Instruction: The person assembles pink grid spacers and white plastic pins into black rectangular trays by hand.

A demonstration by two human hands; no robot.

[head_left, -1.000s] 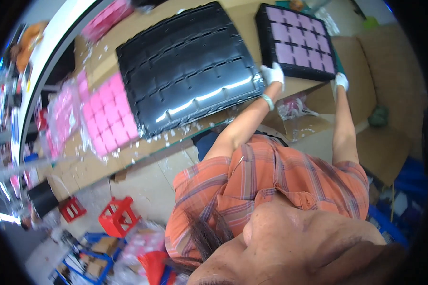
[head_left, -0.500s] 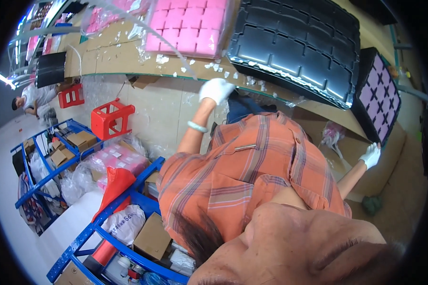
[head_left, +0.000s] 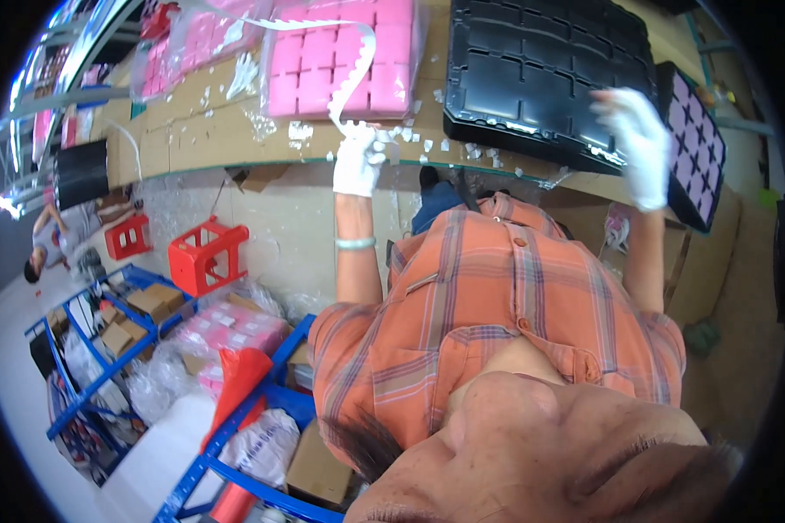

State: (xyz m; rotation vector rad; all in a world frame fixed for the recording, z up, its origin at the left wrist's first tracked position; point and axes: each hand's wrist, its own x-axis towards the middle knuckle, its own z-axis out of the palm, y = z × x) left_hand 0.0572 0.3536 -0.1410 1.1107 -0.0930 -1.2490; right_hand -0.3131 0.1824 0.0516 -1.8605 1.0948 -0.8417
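My left hand (head_left: 358,166), in a white glove, pinches the lower end of a long white strip (head_left: 364,65) with a notched edge. The strip curves upward over a bagged block of pink foam (head_left: 323,70) cut into squares, then trails off to the left. My right hand (head_left: 644,152), also in a white glove, is raised at the near right corner of a black plastic tray (head_left: 541,70) with moulded ridges. Motion smears its fingers; I cannot tell whether they touch the tray. A second black tray with lilac inserts (head_left: 696,139) leans at the right.
Small white squares (head_left: 407,134) are scattered on the cardboard-covered table (head_left: 201,135). More bagged pink foam (head_left: 205,39) lies at the far left. Red stools (head_left: 208,257), a blue shelf rack (head_left: 235,418) with boxes, and another person (head_left: 65,231) are to the left.
My left hand has moved left with the strip, which now bends over the pink foam. My right hand has risen from the lower right to the black tray.
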